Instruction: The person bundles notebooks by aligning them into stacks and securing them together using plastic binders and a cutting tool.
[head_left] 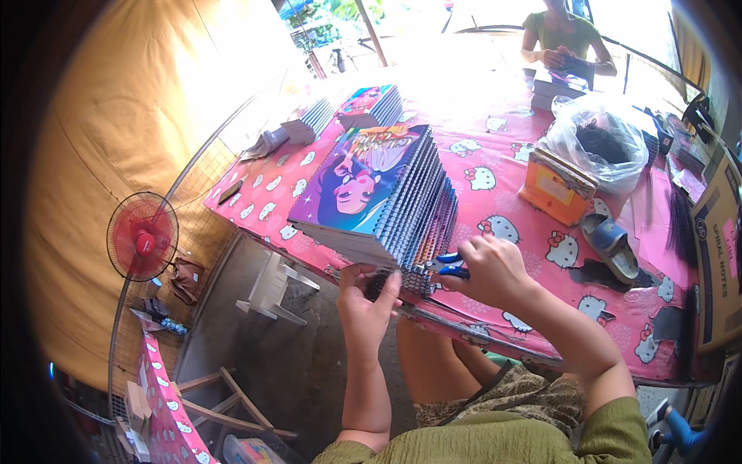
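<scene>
A tall stack of spiral notebooks [359, 182] with a colourful illustrated cover on top stands at the table's near edge, its black coil bindings facing right. My left hand [369, 298] is closed on the near corner of a spiral notebook low in the stack, thumb beside the coil end. Blue-handled pliers [453, 265] are gripped in my right hand [495, 267]. Their jaws reach to the coils at the stack's lower right corner, close to my left thumb; the exact point of contact is too small to make out.
More notebook stacks [372, 106] stand farther back on the pink patterned table [475, 205]. At right are an orange box [553, 189], a clear plastic bag [607, 143] of black coils, a slipper [610, 246] and a carton [715, 255]. Another person [563, 50] sits across; a red fan [144, 238] is left.
</scene>
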A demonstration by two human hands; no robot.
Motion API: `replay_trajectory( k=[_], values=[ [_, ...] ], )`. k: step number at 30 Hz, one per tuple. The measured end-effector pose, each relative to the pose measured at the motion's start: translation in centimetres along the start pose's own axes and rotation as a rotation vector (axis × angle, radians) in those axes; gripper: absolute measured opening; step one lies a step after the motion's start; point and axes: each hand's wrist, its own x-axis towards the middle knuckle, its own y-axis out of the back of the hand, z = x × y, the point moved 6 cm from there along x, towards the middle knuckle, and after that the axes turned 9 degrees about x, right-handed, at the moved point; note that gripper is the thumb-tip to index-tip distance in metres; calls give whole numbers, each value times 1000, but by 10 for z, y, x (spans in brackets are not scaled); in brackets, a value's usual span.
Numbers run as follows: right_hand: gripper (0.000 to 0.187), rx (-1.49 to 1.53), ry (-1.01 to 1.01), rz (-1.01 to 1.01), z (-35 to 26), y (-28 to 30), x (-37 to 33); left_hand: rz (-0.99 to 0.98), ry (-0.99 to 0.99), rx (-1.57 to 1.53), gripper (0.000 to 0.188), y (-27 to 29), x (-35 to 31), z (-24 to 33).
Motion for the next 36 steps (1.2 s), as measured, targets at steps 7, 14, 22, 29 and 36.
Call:
replay_trajectory(
  k=[7,14,22,29,36],
  values=[
    [57,86,-232,-308,4,-25,5,-5,-16,17,34,-8,2,-2],
    [54,-92,63,66,1,-4,-1,-80,44,-41,33,-14,0,-4],
    [51,22,-189,-218,15,-20,-10,-47,76,-84,36,-13,2,-18],
    [55,-7,-195,-306,13,-32,-5,-74,51,-16,37,-25,0,-26],
    [57,-159,33,12,15,-7,-17,-87,100,-21,36,-28,-2,-26]
  ],
)
